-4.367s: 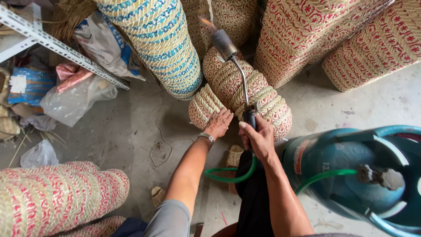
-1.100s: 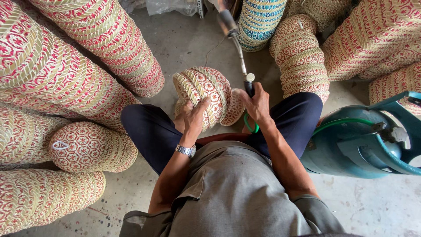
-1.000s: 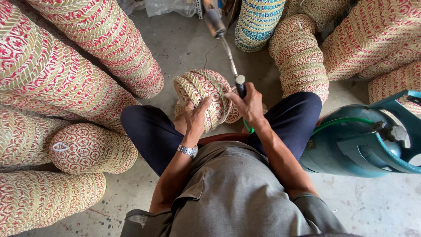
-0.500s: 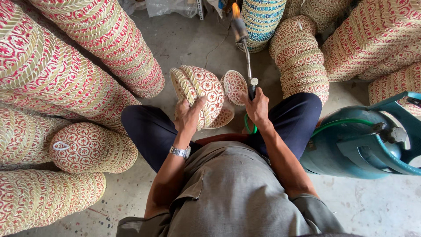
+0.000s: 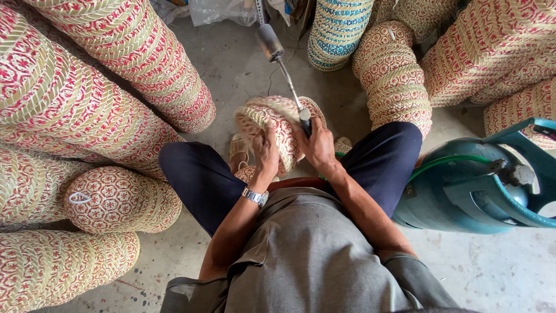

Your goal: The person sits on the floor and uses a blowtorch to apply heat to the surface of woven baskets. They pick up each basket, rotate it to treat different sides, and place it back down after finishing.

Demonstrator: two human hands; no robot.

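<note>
My left hand [image 5: 266,148], a watch on its wrist, grips a small woven basket [image 5: 272,119] of straw and red pattern, held between my knees. My right hand [image 5: 318,145] is closed on the black handle of a gas torch [image 5: 285,68]. The torch's thin metal rod runs up and left over the basket to a grey nozzle above the concrete floor. A green hose runs from the handle toward the teal gas cylinder [image 5: 469,185] at my right.
Tall stacks of red-patterned woven baskets [image 5: 87,104] crowd the left side and lie on the floor. More stacks stand at the top right [image 5: 394,69], one of them blue-patterned [image 5: 339,32]. Plastic bags lie at the top. Bare concrete floor [image 5: 231,64] shows ahead.
I have turned to face other stacks since the oldest frame. In the last second the basket turned in my left hand and the torch nozzle swung left.
</note>
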